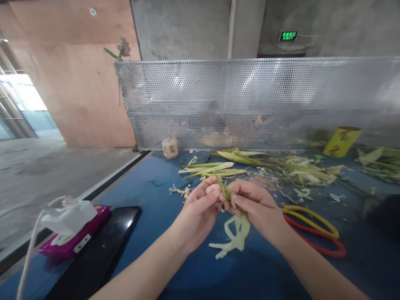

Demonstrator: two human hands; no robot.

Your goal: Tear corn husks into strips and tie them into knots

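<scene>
Both hands meet over the middle of the blue table point(131, 233). My left hand point(201, 204) pinches a narrow green corn husk piece point(222, 186) near its upper end. Close beside it, my right hand point(254, 204) grips the same piece lower down, with thumb and fingers pressed together. Pale husk strips point(239, 233) show below my right fingers; I cannot tell whether they hang from the held piece or lie on the table. Just beyond my left hand is a small figure of woven husk point(181, 191). Long husk leaves point(212, 168) lie farther back.
Husk scraps point(300, 171) cover the back right, near a yellow tube point(342, 141). Yellow and red plier-like handles point(315, 233) lie right. A phone point(103, 246) and purple power strip point(75, 241) sit left. A perforated metal screen point(218, 96) bounds the back.
</scene>
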